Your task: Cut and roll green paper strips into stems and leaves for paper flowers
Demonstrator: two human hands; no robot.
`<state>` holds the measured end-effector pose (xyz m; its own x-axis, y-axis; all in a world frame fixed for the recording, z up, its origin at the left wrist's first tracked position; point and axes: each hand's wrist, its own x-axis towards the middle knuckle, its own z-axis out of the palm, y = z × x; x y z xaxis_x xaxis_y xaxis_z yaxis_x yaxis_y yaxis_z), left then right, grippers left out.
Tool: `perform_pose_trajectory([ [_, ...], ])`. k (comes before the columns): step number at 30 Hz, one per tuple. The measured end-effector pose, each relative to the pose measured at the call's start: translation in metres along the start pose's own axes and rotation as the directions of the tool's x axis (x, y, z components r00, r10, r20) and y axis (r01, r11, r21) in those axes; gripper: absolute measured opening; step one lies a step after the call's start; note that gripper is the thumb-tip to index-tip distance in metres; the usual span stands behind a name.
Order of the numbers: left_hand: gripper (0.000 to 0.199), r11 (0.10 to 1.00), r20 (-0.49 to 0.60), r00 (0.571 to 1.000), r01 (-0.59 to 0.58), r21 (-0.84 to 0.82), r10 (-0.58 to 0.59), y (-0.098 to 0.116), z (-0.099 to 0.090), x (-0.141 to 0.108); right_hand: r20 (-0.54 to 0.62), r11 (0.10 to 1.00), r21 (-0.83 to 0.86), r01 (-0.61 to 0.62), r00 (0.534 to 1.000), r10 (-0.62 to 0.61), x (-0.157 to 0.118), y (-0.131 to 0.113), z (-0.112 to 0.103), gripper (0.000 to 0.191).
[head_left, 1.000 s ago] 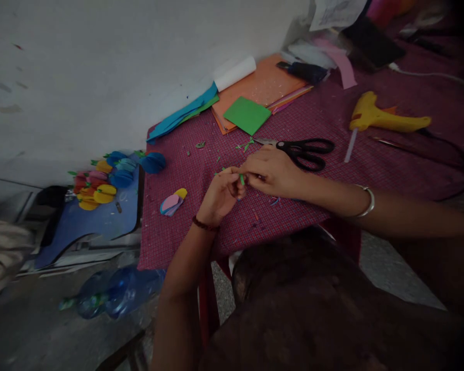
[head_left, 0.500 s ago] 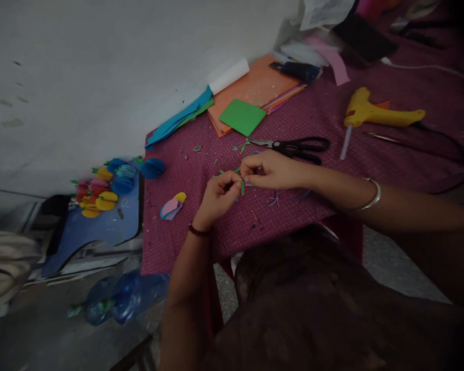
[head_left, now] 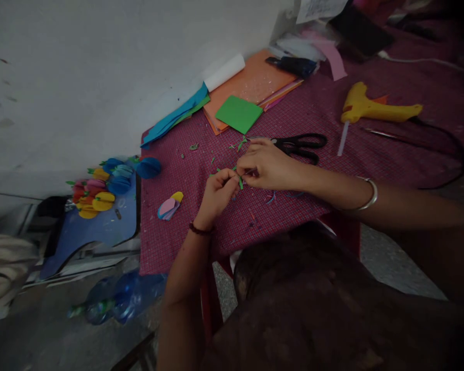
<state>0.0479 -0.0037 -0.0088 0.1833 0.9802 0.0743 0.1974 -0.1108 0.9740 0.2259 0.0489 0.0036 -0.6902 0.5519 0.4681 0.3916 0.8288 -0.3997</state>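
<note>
My left hand [head_left: 218,193] and my right hand [head_left: 265,165] meet fingertip to fingertip low over the checked red cloth [head_left: 193,226]. Both are closed in a pinch; what lies between the fingertips is too small to make out. Small green scraps [head_left: 242,144] lie around them. Black-handled scissors [head_left: 301,144] rest just beyond my right hand, their blades partly hidden by it. A green square sheet [head_left: 239,113] lies farther back. Left of my left hand is a small stack of pink, yellow and blue cut pieces [head_left: 169,207].
A yellow glue gun [head_left: 367,105] with its cord lies at the right. Orange sheets [head_left: 255,77] and blue strips [head_left: 178,113] line the wall. Colourful paper balls [head_left: 100,188] sit on a blue board [head_left: 100,221] at left, above plastic bottles [head_left: 116,301].
The view has shifted slightly. My right hand has tilted, its fingers now reaching over the scissor blades, while its fingertips remain against my left hand's.
</note>
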Motion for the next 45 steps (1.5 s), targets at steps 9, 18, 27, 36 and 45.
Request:
perform_pose_trajectory([
  [9, 0.013, 0.939, 0.050, 0.968, 0.250, -0.234, -0.246, -0.005, 0.001, 0.004, -0.019, 0.930, -0.350, 0.114, 0.992, -0.129, -0.004, -0.006, 0.009, 0.015],
  [18, 0.014, 0.888, 0.122, 0.945, 0.328, -0.322, -0.305, -0.012, -0.001, 0.006, 0.089, 0.910, -0.387, 0.148, 0.988, -0.123, -0.004, -0.018, 0.001, 0.024],
  [27, 0.011, 0.837, 0.001, 0.971, -0.205, 0.508, 0.237, -0.003, -0.002, 0.003, 0.287, 0.939, 0.241, -0.244, 0.943, 0.171, 0.003, 0.009, -0.003, 0.014],
  [36, 0.014, 0.856, 0.026, 0.958, -0.268, 0.443, 0.287, 0.001, -0.004, 0.002, 0.209, 0.832, 0.466, -0.302, 0.951, 0.228, 0.004, 0.002, 0.007, 0.003],
  [45, 0.023, 0.994, 0.031, 0.999, 0.020, -0.111, -0.017, -0.001, -0.004, 0.002, 0.059, 0.842, 0.519, -0.146, 0.989, 0.135, 0.003, 0.000, 0.010, 0.003],
])
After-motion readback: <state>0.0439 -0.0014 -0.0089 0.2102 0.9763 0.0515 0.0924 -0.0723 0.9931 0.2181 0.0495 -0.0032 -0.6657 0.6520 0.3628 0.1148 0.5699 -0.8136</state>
